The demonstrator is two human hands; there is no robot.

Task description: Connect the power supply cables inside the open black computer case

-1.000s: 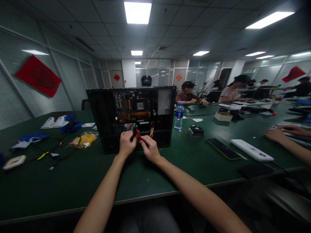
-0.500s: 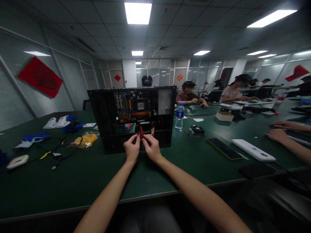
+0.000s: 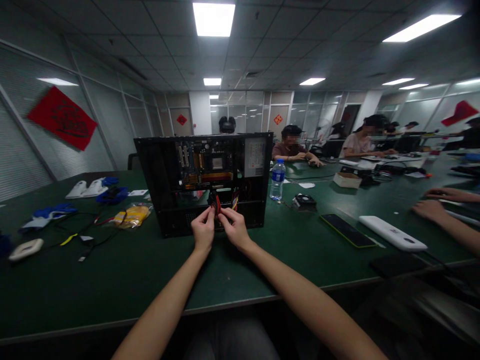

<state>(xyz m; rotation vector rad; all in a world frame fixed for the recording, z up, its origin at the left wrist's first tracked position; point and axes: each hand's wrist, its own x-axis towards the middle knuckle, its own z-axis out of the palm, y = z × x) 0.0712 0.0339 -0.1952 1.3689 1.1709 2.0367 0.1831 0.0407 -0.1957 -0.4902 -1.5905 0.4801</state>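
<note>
Pinching a red cable bundle [image 3: 216, 204] at the open computer case [image 3: 204, 182] | left hand [image 3: 203, 230] and right hand [image 3: 234, 228] are pressed together, fingertips closed on it | bundle runs upward into case, equally near both.

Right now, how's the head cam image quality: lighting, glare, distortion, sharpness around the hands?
Head view: the ceiling light panel is blown out white, while the dark green table is dim. Wide-angle distortion bends the ceiling lines and stretches the forearms. The left hand and right hand pinch a red cable at the open black computer case; detail there is soft and murky.
</note>
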